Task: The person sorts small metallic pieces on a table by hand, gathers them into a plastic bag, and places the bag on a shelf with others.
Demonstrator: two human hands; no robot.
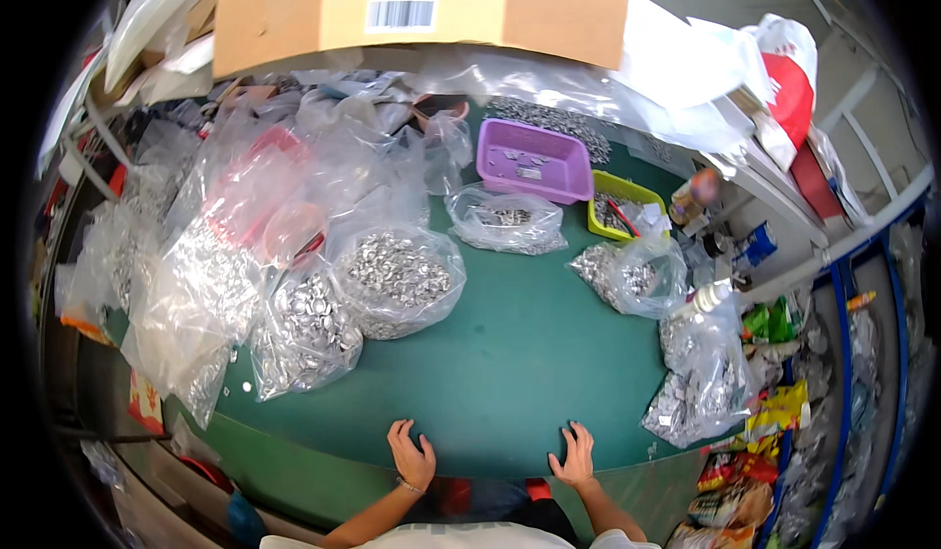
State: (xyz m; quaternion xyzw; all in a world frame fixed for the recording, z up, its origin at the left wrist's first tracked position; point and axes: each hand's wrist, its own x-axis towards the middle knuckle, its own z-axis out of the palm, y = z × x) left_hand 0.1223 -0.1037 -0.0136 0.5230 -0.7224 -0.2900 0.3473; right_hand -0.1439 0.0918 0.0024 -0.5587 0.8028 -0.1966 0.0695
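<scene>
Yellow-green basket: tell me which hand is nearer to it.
Right. The right hand is at the near edge of the table, the yellow-green basket ahead and slightly right; the left hand is at that edge too, farther left.

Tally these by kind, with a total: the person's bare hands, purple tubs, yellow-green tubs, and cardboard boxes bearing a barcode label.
Bare hands: 2 (left hand, right hand)
Purple tub: 1
Yellow-green tub: 1
Barcode-labelled cardboard box: 1
Total: 5
</scene>
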